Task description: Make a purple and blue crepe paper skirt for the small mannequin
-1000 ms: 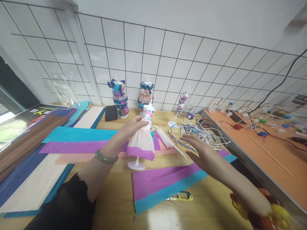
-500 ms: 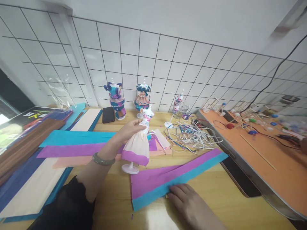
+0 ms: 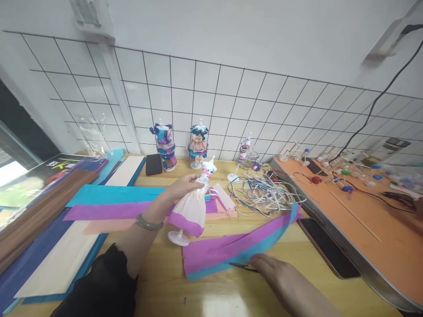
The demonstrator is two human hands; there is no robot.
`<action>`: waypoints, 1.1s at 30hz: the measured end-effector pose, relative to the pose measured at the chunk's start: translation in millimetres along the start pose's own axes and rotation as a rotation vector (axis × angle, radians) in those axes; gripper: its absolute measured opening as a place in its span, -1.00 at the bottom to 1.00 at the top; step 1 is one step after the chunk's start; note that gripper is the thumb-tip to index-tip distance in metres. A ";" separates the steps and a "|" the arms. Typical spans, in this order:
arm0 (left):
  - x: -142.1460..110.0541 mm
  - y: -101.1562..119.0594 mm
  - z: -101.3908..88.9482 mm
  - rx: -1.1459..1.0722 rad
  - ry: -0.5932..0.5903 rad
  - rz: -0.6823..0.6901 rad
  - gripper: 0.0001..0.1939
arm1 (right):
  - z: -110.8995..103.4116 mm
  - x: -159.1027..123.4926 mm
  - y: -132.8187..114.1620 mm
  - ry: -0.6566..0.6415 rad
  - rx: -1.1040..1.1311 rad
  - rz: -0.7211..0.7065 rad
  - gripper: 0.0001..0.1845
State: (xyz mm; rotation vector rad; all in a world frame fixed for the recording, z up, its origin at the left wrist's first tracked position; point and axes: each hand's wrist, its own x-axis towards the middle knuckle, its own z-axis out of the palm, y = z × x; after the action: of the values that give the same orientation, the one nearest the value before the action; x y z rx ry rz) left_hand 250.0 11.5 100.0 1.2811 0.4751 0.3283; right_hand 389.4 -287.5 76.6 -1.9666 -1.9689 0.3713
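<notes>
My left hand (image 3: 181,190) is closed round the waist of a small white dress form (image 3: 208,169). It wears a pleated cream skirt with a purple hem (image 3: 190,213), and its round stand tilts above the table. On the tabletop below lies a purple and blue crepe paper strip (image 3: 228,248), its right end curled up. At the strip's near edge my right hand (image 3: 276,273) has its fingers closed on what looks like a pair of scissors (image 3: 244,266); their handles are hidden under the hand.
Decorated dress forms (image 3: 165,143) stand along the wall. Coloured paper strips (image 3: 115,193) cover the left side. Tangled cords (image 3: 267,191) lie at the back right. A phone (image 3: 327,246) rests beside the metal edge of an orange table (image 3: 360,207), which holds sticks and balls.
My right hand has shifted slightly right, and the scissors now show beyond its fingers. The strip's right end has curled up. The camera view has tilted upward a little.
</notes>
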 end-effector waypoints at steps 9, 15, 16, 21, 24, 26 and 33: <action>3.9 -5.6 -1.5 -0.036 -0.006 0.006 -0.64 | -14.9 7.8 -15.9 0.157 0.861 0.444 -0.70; 6.6 -11.0 3.1 -0.040 -0.009 -0.002 -0.69 | 29.9 79.1 -39.4 0.144 1.700 0.630 -0.50; 6.4 -11.3 4.3 -0.045 -0.011 -0.005 -0.69 | 34.6 90.0 -41.0 0.152 1.767 0.634 -0.49; 4.8 -10.8 8.3 -0.097 -0.022 0.010 -0.68 | 45.2 121.9 -43.7 0.202 1.858 0.573 -0.51; 3.3 -9.3 9.8 -0.114 -0.016 0.019 -0.69 | 45.8 128.3 -45.5 0.221 1.825 0.574 -0.47; 2.3 -7.9 11.3 -0.108 -0.010 0.018 -0.70 | 45.9 131.4 -46.5 0.232 1.808 0.580 -0.44; 2.3 -8.0 18.0 -0.116 0.004 0.019 -0.71 | 52.7 140.7 -40.6 0.268 1.706 0.536 -0.47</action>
State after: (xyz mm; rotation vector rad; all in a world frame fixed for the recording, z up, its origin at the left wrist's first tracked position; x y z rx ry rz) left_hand 261.0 -4.4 95.7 1.1729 0.4417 0.3694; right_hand 332.0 -144.9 52.2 -1.0847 -0.3405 1.2459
